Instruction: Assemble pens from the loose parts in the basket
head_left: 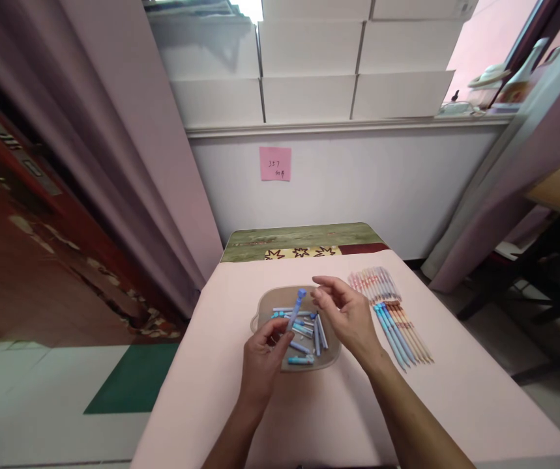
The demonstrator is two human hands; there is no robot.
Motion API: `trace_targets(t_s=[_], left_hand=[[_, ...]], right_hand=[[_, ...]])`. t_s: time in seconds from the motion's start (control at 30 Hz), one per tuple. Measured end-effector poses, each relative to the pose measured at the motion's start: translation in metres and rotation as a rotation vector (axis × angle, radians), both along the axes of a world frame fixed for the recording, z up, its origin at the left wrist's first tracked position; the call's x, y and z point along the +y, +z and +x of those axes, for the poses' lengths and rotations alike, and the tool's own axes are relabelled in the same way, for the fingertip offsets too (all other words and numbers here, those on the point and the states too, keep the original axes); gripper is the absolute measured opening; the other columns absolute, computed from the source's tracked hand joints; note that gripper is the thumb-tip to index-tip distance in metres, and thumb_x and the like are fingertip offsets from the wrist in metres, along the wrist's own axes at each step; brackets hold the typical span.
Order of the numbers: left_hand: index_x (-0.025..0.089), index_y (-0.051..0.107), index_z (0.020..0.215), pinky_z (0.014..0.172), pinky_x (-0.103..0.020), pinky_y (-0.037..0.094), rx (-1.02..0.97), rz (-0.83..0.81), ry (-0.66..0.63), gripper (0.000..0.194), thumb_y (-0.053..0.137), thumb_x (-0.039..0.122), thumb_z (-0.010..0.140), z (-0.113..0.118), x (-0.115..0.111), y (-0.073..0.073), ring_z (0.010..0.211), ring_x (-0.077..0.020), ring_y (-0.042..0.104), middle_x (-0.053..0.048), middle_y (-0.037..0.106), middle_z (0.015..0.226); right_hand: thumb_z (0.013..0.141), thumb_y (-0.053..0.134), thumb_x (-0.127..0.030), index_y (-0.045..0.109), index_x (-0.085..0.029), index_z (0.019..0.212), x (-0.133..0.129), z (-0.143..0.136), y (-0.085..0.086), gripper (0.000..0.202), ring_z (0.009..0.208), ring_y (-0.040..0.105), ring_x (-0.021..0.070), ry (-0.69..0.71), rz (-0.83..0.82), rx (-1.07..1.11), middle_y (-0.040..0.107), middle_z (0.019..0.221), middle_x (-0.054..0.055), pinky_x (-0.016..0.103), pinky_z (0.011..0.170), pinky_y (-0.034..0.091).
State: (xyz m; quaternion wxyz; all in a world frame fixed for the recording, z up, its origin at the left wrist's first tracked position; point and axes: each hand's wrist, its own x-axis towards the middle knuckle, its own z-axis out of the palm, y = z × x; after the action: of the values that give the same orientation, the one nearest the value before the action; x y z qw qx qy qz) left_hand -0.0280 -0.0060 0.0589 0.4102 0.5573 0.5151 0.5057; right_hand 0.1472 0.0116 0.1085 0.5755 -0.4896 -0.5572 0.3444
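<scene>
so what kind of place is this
Probably a room in a home used as a small work spot: a table under a window, a curtain, stacked white boxes on the sill.

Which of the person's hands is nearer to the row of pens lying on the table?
Right. The right hand hovers just beside the row of pens, while the left hand holds a blue pen over the tray, farther away.

Pale pink table (211,391): shallow tray (331,355) of blue pen parts centre, row of assembled pens (397,312) just right.
</scene>
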Motion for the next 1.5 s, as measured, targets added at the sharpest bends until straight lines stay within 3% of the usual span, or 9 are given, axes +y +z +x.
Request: trace_targets(t_s=[0.13,0.3,0.47,0.63,0.77,0.9,1.1,1.3,1.5], left_hand=[[0.020,0.074,0.090,0.066,-0.026,0.047,-0.107,-0.036,-0.072,0.020,0.072,0.030,0.072,0.006,-0.001,-0.001,0.067,-0.0162,0.059,-0.003,0.071,0.079],[0.020,0.073,0.088,0.064,-0.025,0.047,-0.081,-0.007,-0.081,0.018,0.070,0.032,0.075,0.016,-0.004,0.000,0.066,-0.0148,0.057,-0.002,0.068,0.077],[0.020,0.072,0.094,0.064,-0.026,0.049,-0.044,0.033,-0.067,0.022,0.070,0.034,0.076,0.023,-0.011,0.002,0.068,-0.0158,0.056,-0.003,0.066,0.077],[0.021,0.069,0.105,0.068,-0.026,0.050,0.033,0.048,-0.032,0.032,0.070,0.036,0.076,0.016,-0.014,0.005,0.072,-0.0164,0.058,-0.003,0.066,0.080],[0.019,0.069,0.098,0.076,-0.028,0.050,0.057,0.028,0.055,0.028,0.066,0.039,0.078,-0.007,-0.009,0.001,0.081,-0.0181,0.062,-0.005,0.070,0.093],[0.020,0.068,0.098,0.076,-0.027,0.049,0.107,-0.027,0.133,0.032,0.067,0.042,0.076,-0.035,-0.009,-0.010,0.085,-0.0193,0.063,-0.004,0.071,0.096],[0.020,0.068,0.095,0.074,-0.028,0.050,0.193,-0.135,0.211,0.040,0.069,0.051,0.070,-0.062,-0.016,-0.023,0.080,-0.0205,0.063,-0.004,0.071,0.090],[0.019,0.066,0.104,0.062,-0.029,0.051,0.238,-0.230,0.272,0.058,0.069,0.059,0.063,-0.073,-0.021,-0.030,0.068,-0.0226,0.065,-0.003,0.070,0.069],[0.017,0.068,0.101,0.065,-0.035,0.052,0.226,-0.304,0.276,0.067,0.071,0.065,0.055,-0.072,-0.017,-0.032,0.071,-0.0276,0.069,-0.006,0.073,0.072]], right_hand=[[0.076,0.069,-0.040,0.068,-0.018,0.084,-0.007,0.000,-0.018,0.023,0.061,0.061,0.0149,0.035,-0.105,0.034,0.068,0.071,0.003,0.024,0.056,0.049],[0.074,0.070,-0.036,0.067,-0.018,0.082,-0.021,-0.017,-0.039,0.020,0.058,0.059,0.0143,0.105,-0.198,0.054,0.067,0.067,0.002,0.024,0.055,0.048],[0.076,0.067,-0.037,0.066,-0.019,0.080,-0.027,-0.024,-0.032,0.018,0.062,0.063,0.0165,0.054,-0.184,0.120,0.070,0.073,0.004,0.026,0.058,0.050],[0.074,0.069,-0.042,0.064,-0.018,0.082,-0.023,0.020,-0.029,0.026,0.064,0.061,0.0163,-0.141,-0.117,0.116,0.068,0.073,0.004,0.026,0.059,0.049],[0.074,0.065,-0.049,0.065,-0.017,0.079,-0.028,0.076,-0.047,0.033,0.060,0.059,0.0161,-0.321,-0.206,-0.158,0.066,0.068,0.002,0.026,0.057,0.044],[0.077,0.058,-0.048,0.067,-0.023,0.078,-0.041,0.108,-0.073,0.027,0.066,0.062,0.0182,-0.487,-0.478,-0.603,0.069,0.070,0.000,0.026,0.056,0.038],[0.080,0.052,-0.044,0.070,-0.028,0.086,-0.040,0.115,-0.098,0.024,0.082,0.066,0.0239,-0.457,-0.738,-0.902,0.073,0.084,0.002,0.028,0.057,0.037],[0.082,0.050,-0.035,0.071,-0.025,0.092,-0.021,0.117,-0.104,0.024,0.087,0.067,0.0265,-0.437,-0.797,-1.074,0.073,0.090,0.009,0.031,0.064,0.044],[0.083,0.050,-0.027,0.071,-0.020,0.087,-0.010,0.117,-0.107,0.022,0.085,0.069,0.0283,-0.430,-0.790,-1.146,0.073,0.088,0.013,0.033,0.066,0.046]])
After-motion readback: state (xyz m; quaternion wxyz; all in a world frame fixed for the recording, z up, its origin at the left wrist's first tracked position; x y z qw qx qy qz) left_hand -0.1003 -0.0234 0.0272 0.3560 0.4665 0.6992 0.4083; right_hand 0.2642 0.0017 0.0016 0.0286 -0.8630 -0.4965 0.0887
